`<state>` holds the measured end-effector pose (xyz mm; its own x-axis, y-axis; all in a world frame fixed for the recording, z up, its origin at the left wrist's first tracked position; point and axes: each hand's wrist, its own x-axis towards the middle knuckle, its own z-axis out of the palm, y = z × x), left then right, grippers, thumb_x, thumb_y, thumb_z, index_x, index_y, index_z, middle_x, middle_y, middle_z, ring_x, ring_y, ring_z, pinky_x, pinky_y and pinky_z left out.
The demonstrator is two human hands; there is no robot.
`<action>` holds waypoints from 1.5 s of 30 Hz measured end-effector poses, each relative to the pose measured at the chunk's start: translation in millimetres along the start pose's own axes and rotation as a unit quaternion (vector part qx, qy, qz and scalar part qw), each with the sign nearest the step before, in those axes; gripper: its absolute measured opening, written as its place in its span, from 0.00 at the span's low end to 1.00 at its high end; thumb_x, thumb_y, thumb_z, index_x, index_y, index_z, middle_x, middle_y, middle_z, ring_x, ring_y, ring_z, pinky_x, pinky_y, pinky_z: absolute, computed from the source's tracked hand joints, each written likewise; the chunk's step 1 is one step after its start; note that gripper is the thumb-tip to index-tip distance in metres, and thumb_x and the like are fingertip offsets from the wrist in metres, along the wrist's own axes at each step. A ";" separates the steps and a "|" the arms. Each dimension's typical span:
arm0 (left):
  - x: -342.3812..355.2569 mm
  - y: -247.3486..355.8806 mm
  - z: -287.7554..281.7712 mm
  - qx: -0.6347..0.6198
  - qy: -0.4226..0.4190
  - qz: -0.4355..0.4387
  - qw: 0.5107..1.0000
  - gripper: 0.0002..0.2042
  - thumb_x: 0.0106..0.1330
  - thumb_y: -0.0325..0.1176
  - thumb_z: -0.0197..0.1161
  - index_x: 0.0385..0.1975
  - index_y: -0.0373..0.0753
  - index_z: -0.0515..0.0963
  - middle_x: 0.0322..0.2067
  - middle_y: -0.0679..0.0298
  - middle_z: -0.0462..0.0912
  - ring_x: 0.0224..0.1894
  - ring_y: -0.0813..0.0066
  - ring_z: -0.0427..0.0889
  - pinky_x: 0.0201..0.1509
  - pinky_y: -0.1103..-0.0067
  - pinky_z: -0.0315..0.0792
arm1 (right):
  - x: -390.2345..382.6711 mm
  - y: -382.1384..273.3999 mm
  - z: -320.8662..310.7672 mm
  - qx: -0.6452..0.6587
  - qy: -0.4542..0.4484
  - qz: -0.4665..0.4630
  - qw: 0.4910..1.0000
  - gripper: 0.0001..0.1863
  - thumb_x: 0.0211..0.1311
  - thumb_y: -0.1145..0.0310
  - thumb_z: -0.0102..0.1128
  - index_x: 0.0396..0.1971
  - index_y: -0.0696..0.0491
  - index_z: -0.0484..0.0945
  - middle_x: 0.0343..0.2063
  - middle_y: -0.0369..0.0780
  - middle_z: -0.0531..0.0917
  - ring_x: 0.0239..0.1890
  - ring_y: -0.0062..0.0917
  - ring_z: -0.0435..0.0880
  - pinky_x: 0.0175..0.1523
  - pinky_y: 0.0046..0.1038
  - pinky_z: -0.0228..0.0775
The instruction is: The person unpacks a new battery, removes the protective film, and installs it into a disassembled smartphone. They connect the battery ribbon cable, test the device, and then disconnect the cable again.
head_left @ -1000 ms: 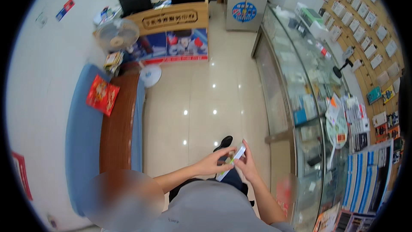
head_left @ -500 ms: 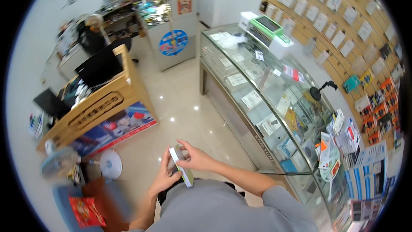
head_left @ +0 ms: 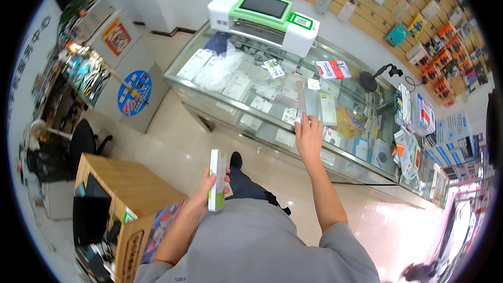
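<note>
Wrapped in my left hand (head_left: 205, 184), a slim white-and-green box (head_left: 217, 181) stands on its narrow end in front of my body. My right arm stretches forward over the glass display counter (head_left: 243, 109). Its hand (head_left: 310, 139) has its fingers at the near end of a narrow flat strip, like a ruler (head_left: 301, 97), on the counter top. The fingers look curled round that end, though their tips are partly hidden. Small printed cards (head_left: 273, 68) and a red-and-white card (head_left: 333, 70) lie near the strip.
A white-and-green machine with a dark screen (head_left: 262, 6) stands at the counter's back. Beside it lies crumpled clear plastic (head_left: 222, 71). A black stand (head_left: 370, 80) and leaflets (head_left: 407, 152) are farther right. A wooden desk (head_left: 123, 181) stands at left.
My right hand has left the box and reached out to the strip on the counter. The box stays in my left hand. My view has turned right and come closer to the counter.
</note>
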<state>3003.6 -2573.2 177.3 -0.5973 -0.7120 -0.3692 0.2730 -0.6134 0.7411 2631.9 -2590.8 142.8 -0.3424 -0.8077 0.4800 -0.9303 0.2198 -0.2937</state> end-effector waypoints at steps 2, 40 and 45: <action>44.6 28.3 -4.3 0.004 0.015 -0.047 0.999 0.42 0.68 0.69 0.59 0.73 0.48 0.56 0.51 0.60 0.73 0.42 0.71 0.75 0.41 0.75 0.75 | 13.2 7.3 14.6 -0.026 -0.019 -0.014 0.999 0.28 0.63 0.57 0.70 0.58 0.58 0.80 0.51 0.43 0.79 0.49 0.40 0.76 0.53 0.41 0.70; 268.1 161.4 71.3 0.362 -0.171 0.076 0.913 0.42 0.79 0.42 0.58 0.79 0.36 0.35 0.69 0.48 0.60 0.70 0.62 0.66 0.72 0.67 0.65 | 111.2 -162.6 -24.4 0.517 0.199 0.306 0.774 0.11 0.67 0.79 0.67 0.48 0.61 0.84 0.39 0.43 0.91 0.42 0.24 0.91 0.44 0.24 0.83; 265.1 156.8 81.0 0.372 -0.171 0.107 0.906 0.42 0.78 0.39 0.60 0.78 0.35 0.35 0.67 0.48 0.62 0.67 0.62 0.68 0.71 0.68 0.67 | 113.0 -160.6 -27.1 0.348 0.212 0.255 0.877 0.09 0.66 0.79 0.68 0.45 0.61 0.87 0.35 0.42 0.91 0.34 0.22 0.90 0.40 0.22 0.82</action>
<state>2826.9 -2830.4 241.1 -0.8246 -0.5612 -0.0720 -0.0984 0.0171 0.9950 2739.0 -2702.5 266.6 -0.8463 -0.3928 0.3599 -0.3865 -0.0123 -0.9222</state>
